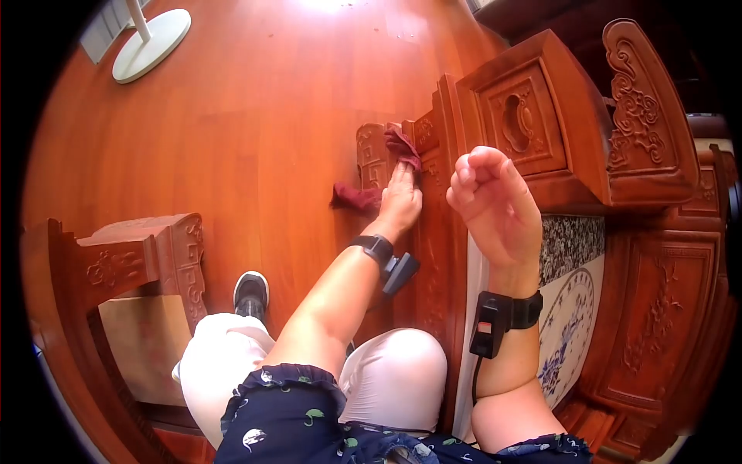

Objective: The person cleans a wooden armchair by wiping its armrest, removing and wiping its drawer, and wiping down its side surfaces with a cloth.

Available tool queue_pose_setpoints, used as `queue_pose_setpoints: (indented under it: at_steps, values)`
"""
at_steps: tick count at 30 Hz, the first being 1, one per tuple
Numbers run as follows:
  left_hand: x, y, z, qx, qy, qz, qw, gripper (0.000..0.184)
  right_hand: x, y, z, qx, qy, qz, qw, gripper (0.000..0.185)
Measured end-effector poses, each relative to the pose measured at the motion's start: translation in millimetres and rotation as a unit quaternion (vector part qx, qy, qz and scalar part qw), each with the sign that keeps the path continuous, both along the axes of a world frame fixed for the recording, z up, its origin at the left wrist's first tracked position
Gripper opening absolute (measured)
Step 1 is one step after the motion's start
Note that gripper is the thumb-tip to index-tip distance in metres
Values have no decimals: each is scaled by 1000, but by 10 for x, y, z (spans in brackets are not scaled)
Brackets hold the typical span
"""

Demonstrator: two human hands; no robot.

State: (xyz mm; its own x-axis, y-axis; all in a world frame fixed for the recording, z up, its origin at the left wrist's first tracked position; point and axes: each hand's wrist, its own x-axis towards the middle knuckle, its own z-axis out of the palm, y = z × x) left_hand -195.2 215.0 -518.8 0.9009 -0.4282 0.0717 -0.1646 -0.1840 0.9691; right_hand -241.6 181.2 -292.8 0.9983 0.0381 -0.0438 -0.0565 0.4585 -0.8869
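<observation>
My left hand (400,199) is pressed onto a dark red cloth (401,147) against the carved side of the wooden furniture. One end of the cloth sticks out past my fingertips, and another part (357,196) hangs out to the left of the hand. My right hand (497,209) is raised beside the carved wooden drawer front (519,122), palm in view, fingers loosely curled and nothing visible in it. Both wrists wear black straps with small devices.
Carved wooden furniture (663,309) fills the right side, with a blue and white patterned panel (568,325). A carved wooden seat (124,267) stands at the left. A white round stand base (153,50) is on the wooden floor (255,147) at the upper left.
</observation>
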Motion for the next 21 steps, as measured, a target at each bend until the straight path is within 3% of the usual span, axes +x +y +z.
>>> queue_pose_setpoints:
  at_steps: [3,8,10,12,18,21]
  values:
    - [204,-104,49,32,58,-7,998,64,-12,-14,-2,-5,5,-15,1000,31]
    - [847,-193,22,121,7,-36,992,60,18,-28,18,5,1,10,1000,31]
    - [999,-194,-37,84,-1,-47,995,57,27,-21,17,3,3,-1,1000,32]
    - [812,-122,-7,16,-13,-14,1000,56,23,-20,-3,6,4,-15,1000,32]
    - [-162,87,-167,25,-14,0,1000,56,34,-8,-19,23,-8,-16,1000,37]
    - [-730,185,-92,-66,31,25,997,58,30,-40,-32,24,-14,-7,1000,36]
